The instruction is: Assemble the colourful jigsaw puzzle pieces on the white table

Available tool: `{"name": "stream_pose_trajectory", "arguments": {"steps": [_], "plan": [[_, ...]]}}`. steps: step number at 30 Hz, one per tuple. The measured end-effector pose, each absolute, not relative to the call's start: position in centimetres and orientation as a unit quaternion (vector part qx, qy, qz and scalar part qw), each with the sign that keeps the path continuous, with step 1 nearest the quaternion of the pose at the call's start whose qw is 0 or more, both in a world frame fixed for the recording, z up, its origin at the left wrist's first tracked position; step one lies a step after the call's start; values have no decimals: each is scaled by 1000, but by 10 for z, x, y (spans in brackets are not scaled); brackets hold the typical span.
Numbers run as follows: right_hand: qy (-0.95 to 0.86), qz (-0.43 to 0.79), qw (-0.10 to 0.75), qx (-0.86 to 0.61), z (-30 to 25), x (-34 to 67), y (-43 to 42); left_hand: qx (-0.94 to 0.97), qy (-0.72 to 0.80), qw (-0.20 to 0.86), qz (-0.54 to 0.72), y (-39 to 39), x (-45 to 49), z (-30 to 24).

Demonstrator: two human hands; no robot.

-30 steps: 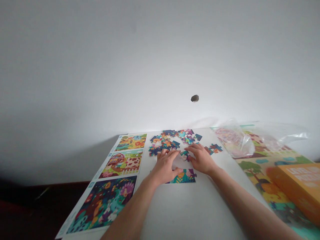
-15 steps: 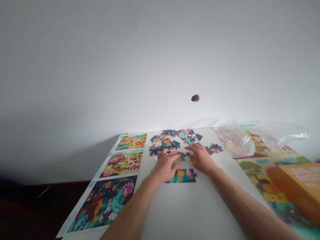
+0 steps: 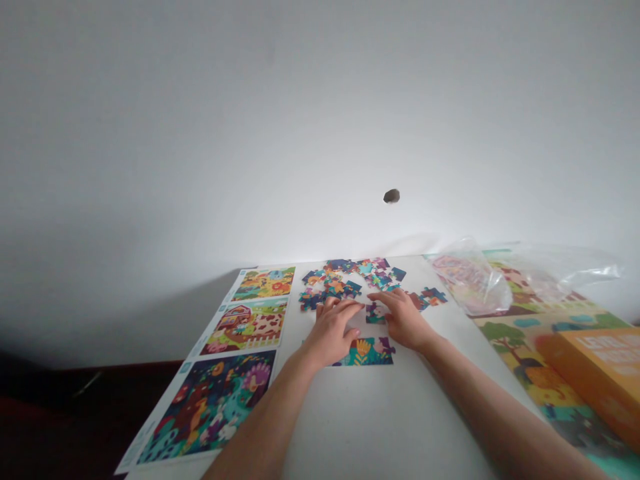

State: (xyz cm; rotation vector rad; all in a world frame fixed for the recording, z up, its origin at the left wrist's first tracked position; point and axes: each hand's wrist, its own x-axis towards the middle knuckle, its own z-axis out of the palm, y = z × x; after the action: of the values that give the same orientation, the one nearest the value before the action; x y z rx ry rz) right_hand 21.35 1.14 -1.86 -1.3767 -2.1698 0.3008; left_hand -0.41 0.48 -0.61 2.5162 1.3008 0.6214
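Note:
My right hand (image 3: pixel 407 321) has a small teal and purple puzzle piece (image 3: pixel 374 314) at its thumb and fingers, its index finger stretched out above the piece. Just left of that, my left hand (image 3: pixel 333 331) hovers or rests with fingers extended and thumb apart, nothing visible between them. Below both hands lies a joined puzzle strip (image 3: pixel 369 352) with a yellow flower on teal; my left hand covers its left part. Behind my hands, a pile of loose puzzle pieces (image 3: pixel 336 287) spreads over the white table (image 3: pixel 385 420).
A sheet with printed pictures (image 3: pixel 207 410) runs along the left side. At right lie clear plastic bags (image 3: pixel 483 287), an illustrated board (image 3: pixel 505 337) and an orange box (image 3: pixel 595 373). The white wall (image 3: pixel 320 133) with a hole (image 3: pixel 391 196) rises behind the table.
The small piece has shifted slightly right, away from my left fingertips, and shows more plainly beside my right hand. My left hand has barely moved.

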Motion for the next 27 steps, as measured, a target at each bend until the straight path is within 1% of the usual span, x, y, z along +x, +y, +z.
{"name": "stream_pose_trajectory", "arguments": {"steps": [3,8,13,16,21,23,25,27], "plan": [[-798,90,277,-528,-16,214,11,862,447,115,209,5,-5,-4],[-794,90,237,-552,-12,215,12,869,440,117,195,3,-6,-2],[-786,101,242,-559,-15,216,15,867,454,108,175,5,-12,-3],[-778,103,272,-556,-20,214,16,861,466,103,176,8,-15,-2],[-724,141,396,-547,-18,214,16,873,441,120,173,7,-15,0],[-692,152,428,-561,-14,217,14,874,437,123,174,7,-15,0],[-692,177,424,-557,-11,218,13,875,434,125,175,7,-14,-1],[-722,203,390,-534,-11,216,10,877,430,127,174,7,-14,-1]]}}
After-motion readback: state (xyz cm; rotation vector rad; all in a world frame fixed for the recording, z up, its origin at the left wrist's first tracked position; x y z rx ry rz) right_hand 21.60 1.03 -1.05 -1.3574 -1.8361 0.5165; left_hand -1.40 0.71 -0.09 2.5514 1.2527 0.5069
